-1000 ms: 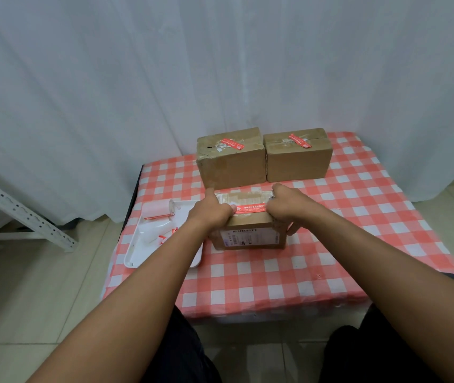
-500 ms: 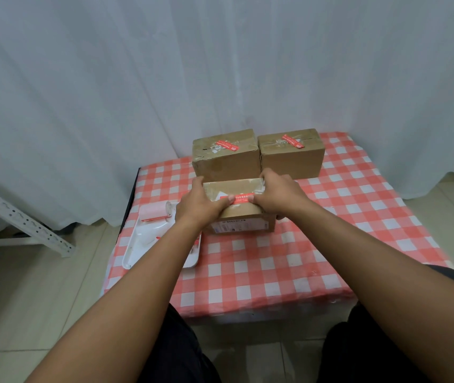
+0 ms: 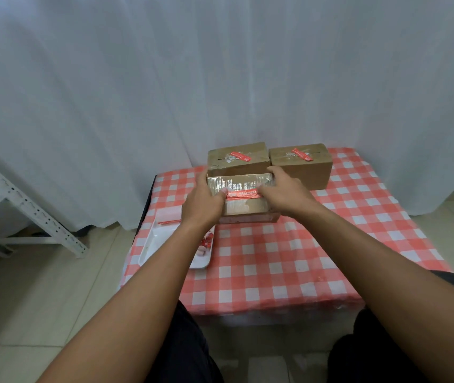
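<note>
A taped brown cardboard box with a red label on top sits on the red-and-white checked table. My left hand grips its left end and my right hand grips its right end, thumbs lying on the top by the red label. The box stands right in front of a second cardboard box at the back of the table, nearly touching it. A third box stands to the right of that one. Both back boxes carry red labels.
A white tray with small red-and-white pieces lies at the table's left edge, partly under my left forearm. A white curtain hangs behind the table. A white metal rack stands on the tiled floor to the left.
Both hands have slid the held box away from me, from the table's middle up against the back left box. The grip on its two ends is the same.
</note>
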